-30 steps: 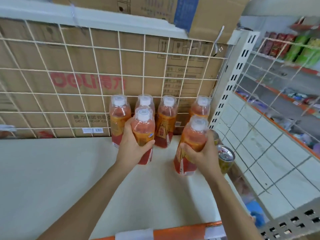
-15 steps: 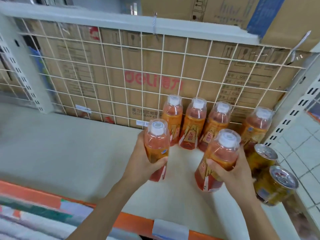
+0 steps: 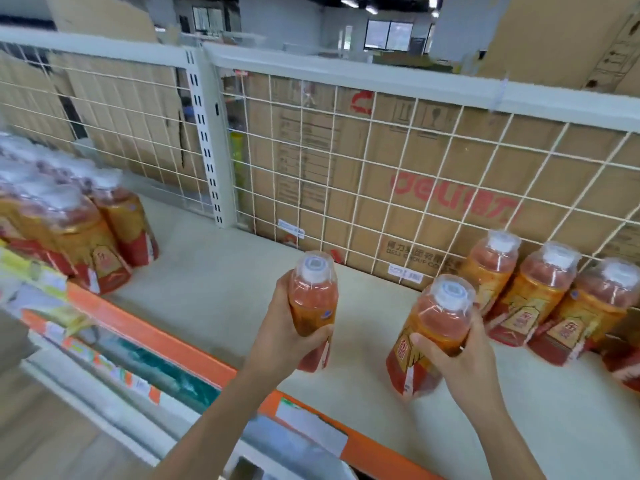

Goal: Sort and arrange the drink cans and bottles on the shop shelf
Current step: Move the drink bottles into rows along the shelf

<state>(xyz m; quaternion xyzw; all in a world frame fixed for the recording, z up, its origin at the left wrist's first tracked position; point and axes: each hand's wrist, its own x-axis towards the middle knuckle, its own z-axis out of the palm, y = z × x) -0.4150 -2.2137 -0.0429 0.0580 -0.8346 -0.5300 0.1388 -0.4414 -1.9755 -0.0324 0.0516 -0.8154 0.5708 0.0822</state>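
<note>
Bottles of orange-red drink, two of them, are in a person's hands over the near middle of a shop shelf [image 3: 214, 292]. The left hand [image 3: 280, 337] wraps its grip round the waist of the left bottle [image 3: 313, 299], fingers and thumb curled over the label. The right hand [image 3: 457, 362] closes its grip round the right bottle [image 3: 436, 327] from the near side, and that bottle leans left. Their lower parts are blurred, so it is unclear whether either base touches the shelf.

Just beyond and right of the right bottle, a row of three matching bottles [image 3: 543, 292] stands against the far wire grid [image 3: 346, 188]. Well apart, at the far left, a film-wrapped pack [image 3: 79, 237] of the same drink sits by the shelf's near edge.

The sorting looks partway done: one row is begun at the back right, the two held bottles are not yet placed, and the pack looks unopened. No can shows in this view.

The bottles are squat clear plastic with rounded shoulders, white caps under clear sleeves, and glossy orange-and-red labels. The shelf is pale, smooth and matt, with an orange strip [image 3: 156, 336] along its near edge. The grid is thin white wire in squares, with brown cardboard boxes [image 3: 467, 150] behind it and a white slotted post [image 3: 204, 140] to the left.
</note>
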